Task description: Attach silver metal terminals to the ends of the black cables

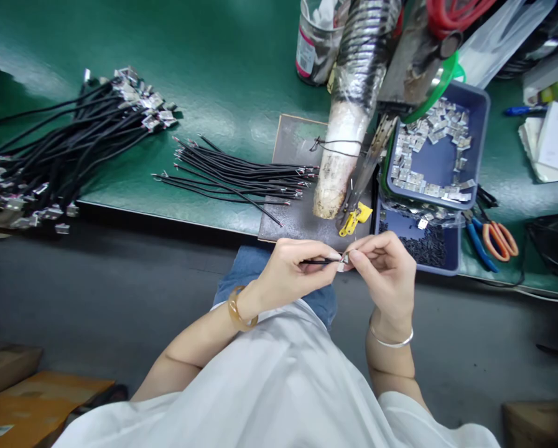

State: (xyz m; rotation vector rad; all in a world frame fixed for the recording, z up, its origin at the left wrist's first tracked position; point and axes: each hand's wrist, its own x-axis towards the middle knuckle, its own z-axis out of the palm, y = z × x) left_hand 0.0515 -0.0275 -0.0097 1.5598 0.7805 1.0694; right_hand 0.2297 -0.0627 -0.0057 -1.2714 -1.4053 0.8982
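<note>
My left hand (302, 267) pinches a black cable (320, 262) in front of the bench edge. At the cable's end, a small metal connector (341, 265) sits between both hands' fingertips. My right hand (382, 266) is closed, thumb and forefinger pinched at that connector; its exact seating on the wires is too small to make out. Just beyond my fingers stands a soldering fixture with a yellow clip (356, 219), below a wrapped duct (341, 149). Short black cables with stripped ends (241, 174) lie on the bench to the left, partly over a grey board (297, 146).
Black cables with metal connectors (106, 118) are heaped far left on the green bench (204, 37). A blue bin (479, 137) of metal shells stands right, above another bin holding small black pieces (423, 249). Orange-handled scissors (500, 241) and blue-handled pliers (480, 246) lie beside them.
</note>
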